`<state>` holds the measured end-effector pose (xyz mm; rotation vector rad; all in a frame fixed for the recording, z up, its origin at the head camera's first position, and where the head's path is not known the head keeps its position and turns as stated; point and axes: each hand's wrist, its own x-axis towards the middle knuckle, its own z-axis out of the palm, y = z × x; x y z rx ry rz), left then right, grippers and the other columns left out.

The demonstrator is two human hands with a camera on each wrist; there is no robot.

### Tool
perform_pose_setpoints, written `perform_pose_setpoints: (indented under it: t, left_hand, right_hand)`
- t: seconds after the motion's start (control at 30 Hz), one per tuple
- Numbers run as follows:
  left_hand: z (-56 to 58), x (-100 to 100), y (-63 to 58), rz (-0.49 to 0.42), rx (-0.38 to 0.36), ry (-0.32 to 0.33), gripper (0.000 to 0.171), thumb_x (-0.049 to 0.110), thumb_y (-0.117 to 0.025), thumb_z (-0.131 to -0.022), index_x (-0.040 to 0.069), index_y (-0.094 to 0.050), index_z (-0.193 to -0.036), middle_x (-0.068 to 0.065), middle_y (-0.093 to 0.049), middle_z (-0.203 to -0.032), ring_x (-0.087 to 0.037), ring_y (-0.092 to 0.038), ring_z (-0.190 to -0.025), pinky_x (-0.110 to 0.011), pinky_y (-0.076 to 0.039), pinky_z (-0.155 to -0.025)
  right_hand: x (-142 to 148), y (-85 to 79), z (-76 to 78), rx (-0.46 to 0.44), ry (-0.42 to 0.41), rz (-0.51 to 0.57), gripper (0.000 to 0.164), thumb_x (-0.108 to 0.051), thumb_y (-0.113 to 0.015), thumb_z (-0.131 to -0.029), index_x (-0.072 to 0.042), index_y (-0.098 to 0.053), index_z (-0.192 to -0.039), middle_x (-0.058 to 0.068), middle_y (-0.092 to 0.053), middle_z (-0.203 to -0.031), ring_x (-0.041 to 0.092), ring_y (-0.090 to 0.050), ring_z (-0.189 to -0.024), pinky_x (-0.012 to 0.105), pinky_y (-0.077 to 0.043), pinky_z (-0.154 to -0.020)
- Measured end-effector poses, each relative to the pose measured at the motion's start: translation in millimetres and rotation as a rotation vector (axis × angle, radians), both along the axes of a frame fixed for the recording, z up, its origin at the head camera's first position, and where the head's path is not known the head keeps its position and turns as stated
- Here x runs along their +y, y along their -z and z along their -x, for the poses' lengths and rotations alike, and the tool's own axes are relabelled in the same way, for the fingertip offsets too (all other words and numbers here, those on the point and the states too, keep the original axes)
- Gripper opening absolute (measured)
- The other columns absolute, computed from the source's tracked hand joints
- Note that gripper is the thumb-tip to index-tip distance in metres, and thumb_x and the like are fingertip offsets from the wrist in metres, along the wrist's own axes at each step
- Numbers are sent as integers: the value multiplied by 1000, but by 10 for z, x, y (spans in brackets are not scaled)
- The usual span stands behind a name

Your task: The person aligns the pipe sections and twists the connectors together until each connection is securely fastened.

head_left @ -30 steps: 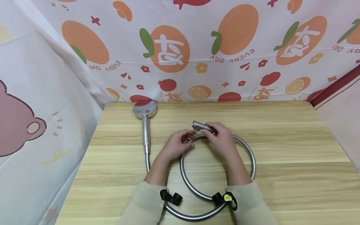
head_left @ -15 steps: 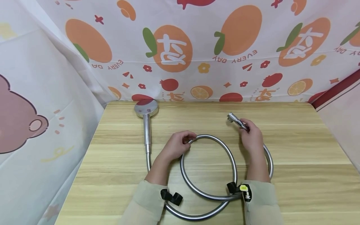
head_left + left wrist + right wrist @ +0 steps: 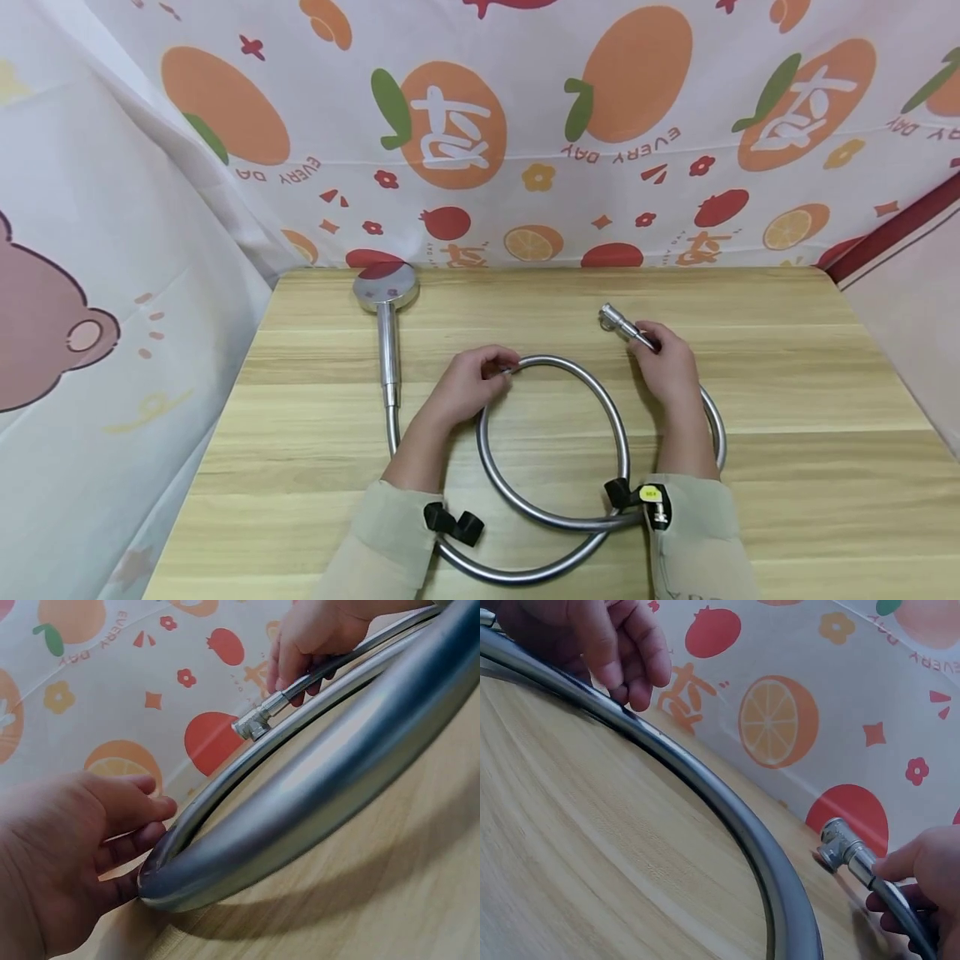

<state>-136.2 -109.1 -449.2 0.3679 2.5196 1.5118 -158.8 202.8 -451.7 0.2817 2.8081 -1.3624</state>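
Note:
A chrome shower hose (image 3: 618,421) lies in a loop on the wooden table. My right hand (image 3: 666,360) grips the hose just behind its end. Past the fingertips sticks out a chrome fitting (image 3: 617,319) with a short side piece, also visible in the right wrist view as the fitting (image 3: 844,844). At the loop's upper left, my left hand (image 3: 471,383) holds the hose (image 3: 247,862) loosely with curled fingers, some fingertips hidden behind it. Left of that hand lies the shower head (image 3: 386,289), its handle toward me and the hose running from it under the left forearm.
The wooden table (image 3: 795,358) reaches back to a white fruit-print cloth (image 3: 540,133). Another pale cloth (image 3: 150,275) hangs along the left side. Black wrist devices sit on both sleeves, the right one (image 3: 652,504) close over the hose.
My right hand has carried the fitting end of the hose to the right, away from my left hand, then stopped. The loop's right side has shifted left. The left hand stays nearly in place.

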Motion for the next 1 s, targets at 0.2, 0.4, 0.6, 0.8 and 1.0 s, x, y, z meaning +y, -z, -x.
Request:
perform_pose_setpoints:
  t: [0.2,0.4,0.6,0.8,1.0]
  left_hand:
    - [-12,-46,-116,-68,57,-90,28,15,-63,-96,10,-65,-123,1,-70,-112,-13,-63,-105,-34,-55,-95]
    - [-49,-192,-342,-53,163,-193,43,16,-64,-95,16,-56,-138,-2,-61,-133,-24,-59,-119,-40,-52,-102]
    - [-114,-485,-580,87,322,-376,57,26,-64,-96,20,-42,-149,-1,-42,-154,-23,-40,-141,-47,-36,-117]
    - [-181,-627,-742,268,332,-404,74,46,-57,-97,12,-27,-156,-9,-22,-163,-26,-11,-153,-52,-16,-124]
    - [-227,-472,-818,431,301,-325,81,54,-51,-97,11,-18,-158,-10,-4,-166,-34,7,-152,-70,-7,-118]
  right_hand:
    - [-12,-138,-43,-33,-40,-27,49,-37,-55,-99,-13,-51,-142,18,-53,-140,37,-48,-128,56,-40,-109]
    - [-35,-375,-128,17,-47,-25,60,-49,-54,-98,-18,-45,-148,17,-38,-155,42,-35,-142,65,-31,-113]
    - [-178,-580,-142,147,-94,-52,56,-46,-51,-99,-18,-46,-147,12,-40,-155,37,-32,-144,62,-28,-117]
    - [-463,-698,-185,238,-191,-82,56,-40,-52,-101,-14,-42,-149,14,-38,-155,38,-28,-146,62,-23,-119]
    - [-847,-738,-322,225,-306,-214,67,-49,-53,-98,-17,-33,-154,12,-26,-162,39,-10,-151,73,-7,-116]
